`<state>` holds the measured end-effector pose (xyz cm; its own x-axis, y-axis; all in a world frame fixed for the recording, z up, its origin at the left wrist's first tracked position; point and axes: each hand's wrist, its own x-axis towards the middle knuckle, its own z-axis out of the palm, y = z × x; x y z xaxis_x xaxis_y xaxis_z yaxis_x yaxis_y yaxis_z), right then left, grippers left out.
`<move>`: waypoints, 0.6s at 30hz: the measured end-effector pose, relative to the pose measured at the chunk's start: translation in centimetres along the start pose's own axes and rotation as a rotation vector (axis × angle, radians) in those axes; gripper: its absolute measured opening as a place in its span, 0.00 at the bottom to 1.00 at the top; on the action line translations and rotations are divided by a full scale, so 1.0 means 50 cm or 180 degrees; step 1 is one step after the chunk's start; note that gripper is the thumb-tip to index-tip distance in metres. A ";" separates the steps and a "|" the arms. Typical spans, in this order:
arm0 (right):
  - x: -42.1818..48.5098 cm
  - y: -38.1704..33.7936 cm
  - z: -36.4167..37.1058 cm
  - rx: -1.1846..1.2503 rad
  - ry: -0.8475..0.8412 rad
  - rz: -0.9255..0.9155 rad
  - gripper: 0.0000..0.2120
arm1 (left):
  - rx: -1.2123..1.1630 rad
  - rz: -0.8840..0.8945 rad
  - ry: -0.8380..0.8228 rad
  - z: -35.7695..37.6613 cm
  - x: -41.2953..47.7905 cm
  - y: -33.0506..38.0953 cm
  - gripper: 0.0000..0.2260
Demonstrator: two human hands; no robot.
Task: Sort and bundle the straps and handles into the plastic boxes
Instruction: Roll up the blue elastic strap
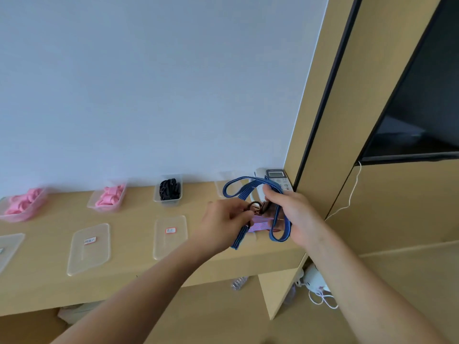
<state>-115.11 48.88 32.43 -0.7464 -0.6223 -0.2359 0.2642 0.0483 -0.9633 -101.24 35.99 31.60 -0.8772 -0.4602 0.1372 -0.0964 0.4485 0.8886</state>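
Above the right end of the pale wooden desk [49,281], a blue strap [244,193] is looped between both hands: the left hand [223,220] pinches it beside a dark metal ring [253,206], and the right hand [291,214] has its fingers curled round the gathered loops. Along the desk's back edge, against the white wall [149,95], stand a far-left box of pink straps [15,218], a second pink-strap box [91,203] and a box of black straps [167,202], while three clear lids [88,259] lie flat nearer the front, two showing small labels. A desk telephone [277,180] sits in the corner behind the hands, beside a tan wooden panel [347,120] carrying a dark screen [422,108], with a thin white cord [354,184] hanging below it.
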 end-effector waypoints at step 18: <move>-0.071 -0.043 -0.016 -0.0937 -0.1311 -0.1292 0.12 | -0.1776 0.0114 0.0437 -0.008 0.013 0.131 0.08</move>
<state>-113.53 51.64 35.26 -0.4408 -0.8820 0.1665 -0.2117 -0.0781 -0.9742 -102.26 38.33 37.68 -0.8026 -0.5642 0.1938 0.2277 0.0105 0.9737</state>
